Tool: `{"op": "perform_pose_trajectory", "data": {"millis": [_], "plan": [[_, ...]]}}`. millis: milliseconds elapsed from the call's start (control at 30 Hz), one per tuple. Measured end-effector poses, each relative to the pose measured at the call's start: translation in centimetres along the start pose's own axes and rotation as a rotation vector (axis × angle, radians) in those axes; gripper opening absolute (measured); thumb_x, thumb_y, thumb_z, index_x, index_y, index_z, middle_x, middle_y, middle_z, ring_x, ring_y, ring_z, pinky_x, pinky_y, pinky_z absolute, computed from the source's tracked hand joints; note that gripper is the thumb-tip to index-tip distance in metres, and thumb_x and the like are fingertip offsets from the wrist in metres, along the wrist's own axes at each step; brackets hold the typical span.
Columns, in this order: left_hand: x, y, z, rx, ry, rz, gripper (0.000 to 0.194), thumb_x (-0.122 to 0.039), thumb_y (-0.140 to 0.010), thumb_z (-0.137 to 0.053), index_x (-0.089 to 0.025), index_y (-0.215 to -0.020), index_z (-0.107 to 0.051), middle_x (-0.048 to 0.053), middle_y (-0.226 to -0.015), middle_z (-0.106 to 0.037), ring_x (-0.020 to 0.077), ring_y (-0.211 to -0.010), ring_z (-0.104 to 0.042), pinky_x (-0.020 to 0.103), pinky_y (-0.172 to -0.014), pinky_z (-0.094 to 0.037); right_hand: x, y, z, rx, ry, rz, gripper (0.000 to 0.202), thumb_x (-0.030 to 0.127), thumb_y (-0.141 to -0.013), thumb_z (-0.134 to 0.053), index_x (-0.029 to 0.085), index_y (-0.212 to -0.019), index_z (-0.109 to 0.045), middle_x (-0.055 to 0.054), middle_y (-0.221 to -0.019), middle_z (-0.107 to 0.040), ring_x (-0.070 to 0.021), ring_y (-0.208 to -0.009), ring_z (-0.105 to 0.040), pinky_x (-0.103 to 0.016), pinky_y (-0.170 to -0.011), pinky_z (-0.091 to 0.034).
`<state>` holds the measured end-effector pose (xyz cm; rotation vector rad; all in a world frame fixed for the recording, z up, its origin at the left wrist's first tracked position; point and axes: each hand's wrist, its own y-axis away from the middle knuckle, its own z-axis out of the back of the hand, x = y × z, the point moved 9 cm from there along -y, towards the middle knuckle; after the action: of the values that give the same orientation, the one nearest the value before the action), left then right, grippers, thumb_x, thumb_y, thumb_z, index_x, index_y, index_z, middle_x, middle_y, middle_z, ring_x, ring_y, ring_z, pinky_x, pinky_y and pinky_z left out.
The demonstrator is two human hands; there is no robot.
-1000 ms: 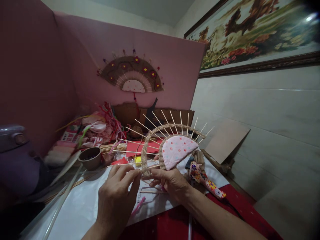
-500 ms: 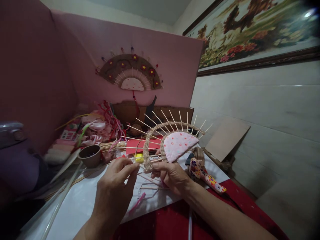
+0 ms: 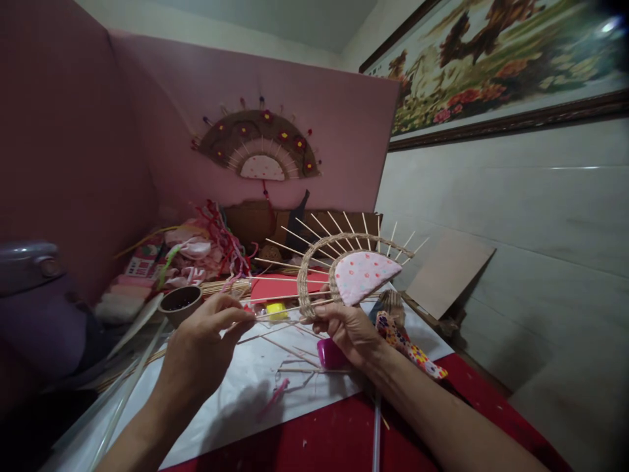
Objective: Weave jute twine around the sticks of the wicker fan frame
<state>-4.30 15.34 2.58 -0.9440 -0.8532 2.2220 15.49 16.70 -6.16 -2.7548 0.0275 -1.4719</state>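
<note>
Up on the head view, I'm holding the fan frame (image 3: 334, 288) raised over the white sheet (image 3: 265, 416), and it's all about steady support here! My right hand (image 3: 351, 328) is gripping the lower left end, thumb above and fingers tucking underneath; I'd say that hold is wanting to be firm at the woven outer band (image 3: 303, 282) but light on the sticks (image 3: 285, 248), since too much squeeze could be bending them or shifting their spacing

Over to my left hand (image 3: 201, 334), and the fingertips are closing narrowly on a thin strand (image 3: 280, 320); whether it's twine or a stick I'm not able to tell. To my mind, a gentle, even pull roughly in line with the lowest sticks is suiting it best, because a hard tug could be tilting the frame or puckering the band, while slack could be leaving the weave loose

And where is everything lying against the fingers? The band's lower end is touching the right fingertips, the pink dotted pad (image 3: 366, 275) is sitting just above that hand, and the sticks are fanning up and outward. The strand is spanning the gap between the hands, its near end meeting the left fingertips, while the frame's body is staying clear of them. Below, loose sticks (image 3: 289, 351) are lying on the sheet, with a purple object (image 3: 331, 353) just beside the right hand
</note>
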Motion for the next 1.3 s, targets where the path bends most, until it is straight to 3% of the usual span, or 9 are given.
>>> {"op": "perform_pose_trajectory", "data": {"millis": [67,233,300,500,800,933,1100,1300], "plan": [[0.5,-0.2,0.0,0.028,0.096,0.070,0.012,-0.031,-0.071,-0.063,-0.022,-0.068,-0.071,0.003,-0.074,-0.065,0.0155,-0.064,-0.059,0.026,-0.057,-0.045,0.3,0.0,0.1,-0.002,-0.002,0.019,0.008,0.013,-0.056,-0.064,0.010,-0.062,-0.069,-0.006,-0.065,-0.069,-0.0145,-0.062,-0.061,-0.024,-0.055,-0.040],[3.8,0.6,-1.0,0.066,0.426,0.506,0.024,-0.034,-0.056,-0.073,-0.019,-0.074,-0.073,0.006,-0.071,-0.073,0.0212,-0.068,-0.065,0.032,-0.064,-0.050,1.0,0.0,0.1,0.010,0.005,0.101,0.005,0.015,-0.060,-0.066,0.014,-0.062,-0.070,-0.005,-0.068,-0.070,-0.0155,-0.068,-0.060,-0.026,-0.061,-0.042],[4.3,0.9,-1.0,0.047,0.456,0.578,0.031,-0.033,-0.052,-0.075,-0.019,-0.079,-0.073,0.005,-0.070,-0.073,0.0206,-0.066,-0.064,0.031,-0.062,-0.050,1.2,0.1,0.1,0.013,0.013,0.131,0.004,0.015,-0.060,-0.066,0.015,-0.063,-0.070,-0.004,-0.069,-0.070,-0.0160,-0.069,-0.060,-0.026,-0.059,-0.042],[3.7,0.3,-1.4,0.123,0.392,0.511,0.019,-0.036,-0.057,-0.072,-0.017,-0.061,-0.072,0.002,-0.053,-0.067,0.0143,-0.051,-0.055,0.023,-0.048,-0.042,1.0,0.2,-0.2,0.061,-0.001,0.088,0.008,0.014,-0.063,-0.063,0.012,-0.066,-0.070,-0.005,-0.072,-0.070,-0.0154,-0.069,-0.061,-0.026,-0.060,-0.042],[4.0,-0.1,-0.8,0.053,0.376,0.421,0.016,-0.033,-0.064,-0.068,-0.018,-0.064,-0.070,-0.002,-0.051,-0.060,0.0115,-0.050,-0.049,0.021,-0.048,-0.037,0.0,0.5,-2.0,0.188,-0.035,-0.041,0.017,0.008,-0.055,-0.063,0.014,-0.071,-0.062,-0.001,-0.068,-0.067,-0.0143,-0.058,-0.062,-0.022,-0.047,-0.035],[4.3,-0.2,-1.0,0.059,0.388,0.416,0.016,-0.033,-0.063,-0.069,-0.018,-0.068,-0.071,0.001,-0.058,-0.065,0.0141,-0.057,-0.054,0.023,-0.054,-0.041,-0.4,0.4,-1.6,0.156,-0.059,-0.067,0.024,0.006,-0.054,-0.062,0.014,-0.076,-0.062,-0.001,-0.069,-0.067,-0.0139,-0.058,-0.062,-0.021,-0.047,-0.034],[5.5,0.1,-2.0,0.189,0.386,0.537,0.025,-0.040,-0.057,-0.071,-0.015,-0.055,-0.068,0.001,-0.052,-0.061,0.0121,-0.049,-0.050,0.022,-0.048,-0.036,0.0,0.0,-0.9,0.121,-0.040,-0.021,0.020,0.007,-0.057,-0.061,0.013,-0.076,-0.063,-0.002,-0.070,-0.068,-0.0133,-0.060,-0.061,-0.022,-0.049,-0.035],[5.8,0.1,-1.3,0.238,0.167,0.451,0.028,-0.044,-0.066,-0.065,-0.017,-0.067,-0.069,0.002,-0.062,-0.064,0.0145,-0.056,-0.051,0.023,-0.052,-0.037,1.1,0.2,-0.3,-0.011,0.054,0.086,0.033,0.007,-0.051,-0.064,0.015,-0.083,-0.061,0.003,-0.062,-0.064,-0.0119,-0.053,-0.058,-0.022,-0.045,-0.033]]}}
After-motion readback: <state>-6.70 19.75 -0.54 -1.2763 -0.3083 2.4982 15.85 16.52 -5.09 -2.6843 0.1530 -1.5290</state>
